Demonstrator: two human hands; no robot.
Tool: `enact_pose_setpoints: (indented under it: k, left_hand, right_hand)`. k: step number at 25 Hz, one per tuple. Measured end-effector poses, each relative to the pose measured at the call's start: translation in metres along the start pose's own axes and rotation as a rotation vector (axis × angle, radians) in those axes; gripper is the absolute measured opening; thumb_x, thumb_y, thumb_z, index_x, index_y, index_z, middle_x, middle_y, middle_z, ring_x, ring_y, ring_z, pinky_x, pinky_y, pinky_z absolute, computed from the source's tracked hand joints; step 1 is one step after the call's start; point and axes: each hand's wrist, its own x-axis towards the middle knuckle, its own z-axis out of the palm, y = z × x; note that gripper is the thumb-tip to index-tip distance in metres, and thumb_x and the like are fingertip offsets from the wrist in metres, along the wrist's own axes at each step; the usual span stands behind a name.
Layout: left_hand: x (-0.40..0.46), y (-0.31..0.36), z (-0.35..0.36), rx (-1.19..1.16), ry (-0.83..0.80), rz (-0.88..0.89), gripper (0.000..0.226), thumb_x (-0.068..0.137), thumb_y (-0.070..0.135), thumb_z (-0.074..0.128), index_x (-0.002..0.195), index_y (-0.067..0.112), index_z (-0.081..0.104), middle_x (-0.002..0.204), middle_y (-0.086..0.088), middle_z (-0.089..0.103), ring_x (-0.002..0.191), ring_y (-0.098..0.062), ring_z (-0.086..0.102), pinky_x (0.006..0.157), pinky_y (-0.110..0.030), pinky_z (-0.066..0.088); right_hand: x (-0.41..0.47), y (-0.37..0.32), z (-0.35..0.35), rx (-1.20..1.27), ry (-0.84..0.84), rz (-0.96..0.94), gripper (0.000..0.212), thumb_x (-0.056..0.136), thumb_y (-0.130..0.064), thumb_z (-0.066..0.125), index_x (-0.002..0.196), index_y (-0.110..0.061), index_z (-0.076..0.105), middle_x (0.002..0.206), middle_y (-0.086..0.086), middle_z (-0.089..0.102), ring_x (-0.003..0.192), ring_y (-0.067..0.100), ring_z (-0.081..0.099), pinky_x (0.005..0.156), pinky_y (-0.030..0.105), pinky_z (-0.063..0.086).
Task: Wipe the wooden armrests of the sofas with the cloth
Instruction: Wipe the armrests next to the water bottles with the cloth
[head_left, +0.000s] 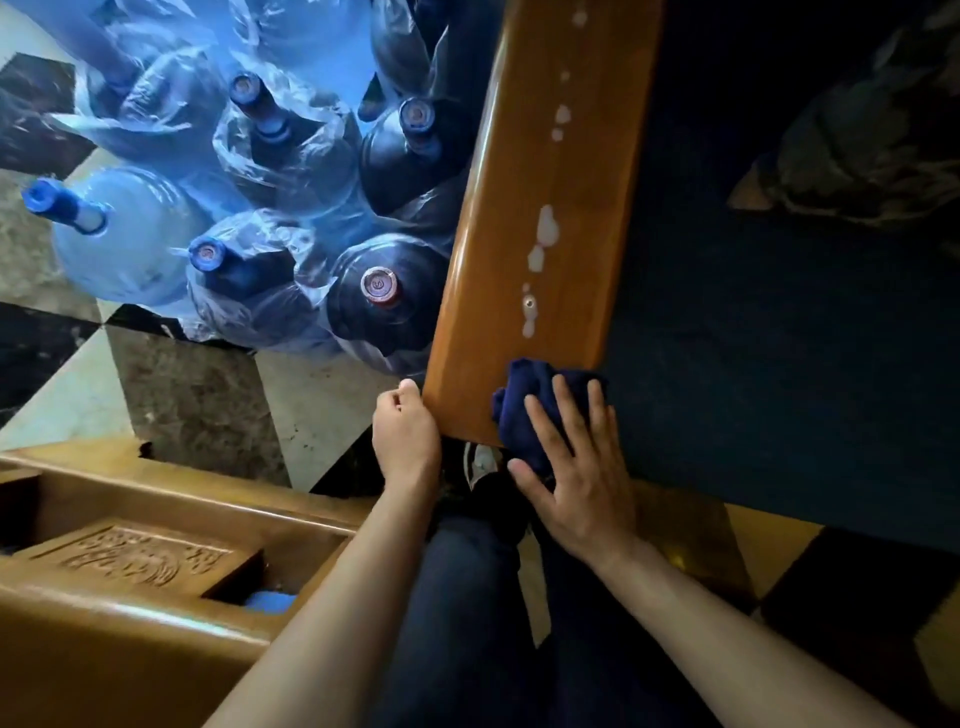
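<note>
Right hand flat, pressing the cloth on the armrest; left hand curled at its corner, holding nothing we can see; we should sweep along the white spots.

Looks like a living room or lounge in a home, maybe doubling as storage. There's a dark blue sofa with a glossy wooden armrest, carved wooden furniture at the lower left, a marble-patterned tile floor, and big blue water jugs in plastic bags clustered beside the armrest.
</note>
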Motion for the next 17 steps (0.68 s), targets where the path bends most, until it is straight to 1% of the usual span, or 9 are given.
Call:
enact_pose_setpoints:
  k: [2, 4, 6, 7, 9, 11, 14, 16, 17]
  left_hand:
    - [0.007, -0.002, 0.005, -0.122, -0.029, -0.054, 0.045, 0.103, 0.038, 0.037, 0.09, 0.009, 0.068, 0.094, -0.012, 0.07, 0.093, -0.032, 0.063, 0.079, -0.039, 0.049]
    - [0.011, -0.005, 0.007, -0.405, -0.021, -0.23, 0.047, 0.103, 0.039, 0.041, 0.084, 0.01, 0.071, 0.09, -0.014, 0.074, 0.092, -0.033, 0.069, 0.086, -0.041, 0.055]
    - [0.015, -0.008, 0.0, -0.75, -0.097, -0.409, 0.046, 0.104, 0.045, 0.042, 0.094, 0.011, 0.072, 0.099, -0.015, 0.077, 0.095, -0.029, 0.073, 0.087, -0.04, 0.059]
    - [0.018, -0.011, -0.004, -0.849, -0.142, -0.441, 0.048, 0.104, 0.047, 0.041, 0.101, 0.01, 0.071, 0.101, -0.014, 0.077, 0.092, -0.026, 0.075, 0.081, -0.036, 0.061]
    - [0.022, -0.012, -0.013, -0.817, -0.209, -0.429, 0.044, 0.102, 0.049, 0.045, 0.104, 0.013, 0.07, 0.09, -0.008, 0.077, 0.075, -0.02, 0.075, 0.065, -0.03, 0.06]
    - [0.019, -0.007, -0.02, -0.688, -0.215, -0.379, 0.033, 0.098, 0.044, 0.053, 0.098, 0.017, 0.072, 0.079, -0.003, 0.077, 0.063, -0.015, 0.072, 0.057, -0.027, 0.056]
    - [0.016, 0.01, -0.02, -0.5, -0.194, -0.239, 0.02, 0.097, 0.032, 0.057, 0.094, 0.017, 0.07, 0.08, -0.003, 0.073, 0.063, -0.013, 0.067, 0.056, -0.027, 0.052]
    - [0.014, 0.019, -0.013, -0.3, -0.218, -0.117, 0.026, 0.091, 0.037, 0.056, 0.09, 0.016, 0.071, 0.083, -0.007, 0.073, 0.072, -0.018, 0.065, 0.066, -0.035, 0.053]
    - [0.014, 0.022, -0.009, -0.22, -0.203, -0.067, 0.032, 0.088, 0.041, 0.055, 0.087, 0.015, 0.072, 0.082, -0.007, 0.073, 0.074, -0.019, 0.063, 0.07, -0.039, 0.052]
  right_hand:
    - [0.021, 0.0, 0.0, -0.071, -0.048, -0.18, 0.068, 0.099, -0.064, 0.044, 0.158, -0.032, 0.032, 0.17, 0.006, 0.022, 0.158, 0.036, 0.009, 0.123, 0.063, 0.018]
    - [0.055, -0.018, 0.007, -0.146, -0.072, -0.327, 0.067, 0.098, -0.065, 0.044, 0.157, -0.034, 0.036, 0.169, 0.006, 0.023, 0.157, 0.037, 0.011, 0.122, 0.064, 0.017]
    - [0.091, -0.049, 0.02, -0.186, -0.071, -0.404, 0.062, 0.095, -0.061, 0.049, 0.151, -0.033, 0.048, 0.166, 0.008, 0.031, 0.155, 0.04, 0.018, 0.121, 0.066, 0.016]
    - [0.106, -0.063, 0.026, -0.188, -0.065, -0.422, 0.056, 0.095, -0.057, 0.052, 0.143, -0.029, 0.058, 0.163, 0.01, 0.039, 0.154, 0.04, 0.023, 0.121, 0.067, 0.016]
    - [0.119, -0.074, 0.035, -0.155, -0.001, -0.412, 0.043, 0.097, -0.046, 0.056, 0.129, -0.02, 0.069, 0.154, 0.011, 0.052, 0.151, 0.039, 0.032, 0.12, 0.065, 0.02]
    - [0.099, -0.065, 0.032, -0.101, 0.052, -0.394, 0.04, 0.101, -0.038, 0.057, 0.135, -0.018, 0.067, 0.155, 0.01, 0.051, 0.15, 0.037, 0.035, 0.121, 0.059, 0.026]
    - [0.036, -0.021, 0.016, -0.073, 0.036, -0.354, 0.045, 0.109, -0.036, 0.043, 0.152, -0.021, 0.048, 0.163, 0.009, 0.038, 0.153, 0.037, 0.028, 0.119, 0.06, 0.032]
    - [0.0, 0.015, 0.001, -0.056, 0.016, -0.191, 0.049, 0.111, -0.039, 0.033, 0.157, -0.021, 0.036, 0.167, 0.011, 0.028, 0.155, 0.039, 0.022, 0.115, 0.064, 0.034]
    - [-0.008, 0.025, -0.005, -0.006, 0.016, -0.07, 0.052, 0.11, -0.042, 0.034, 0.158, -0.021, 0.031, 0.169, 0.011, 0.022, 0.156, 0.039, 0.019, 0.116, 0.065, 0.033]
